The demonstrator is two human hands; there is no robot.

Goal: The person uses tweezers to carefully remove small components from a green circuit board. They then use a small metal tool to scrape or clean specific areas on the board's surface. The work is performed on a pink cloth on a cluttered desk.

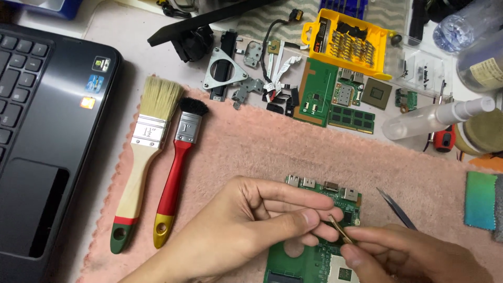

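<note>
Fine work on a green circuit board point(314, 257) lying on a pink towel point(251, 147) spread over the desk point(131, 36). The left hand point(246, 230) rests on the board, fingers curled and its fingertips pinched lightly against a thin brass-coloured sliver point(340, 230); the right hand point(414, 257) grips the same sliver from the other side, with dark tweezers point(395, 207) projecting past its fingers. The step in hand appears to be the seating or lifting of this small part near the board's port edge; any further move would call for steady, small, two-handed control, since the part is slight and the ports sit just beside it. The board itself is green, with a row of metal connectors point(325, 186) along its far edge and a pale square chip point(343, 272) near the lower frame edge; much of it is hidden by the hands. On the towel to the left lie two paintbrushes point(152, 157), one pale-handled, one red-handled. A black laptop point(47, 131) sits at far left. Beyond the towel: metal brackets point(225, 71), further green boards point(335, 102), a yellow bit case point(351, 42), and a spray bottle point(435, 118).
</note>
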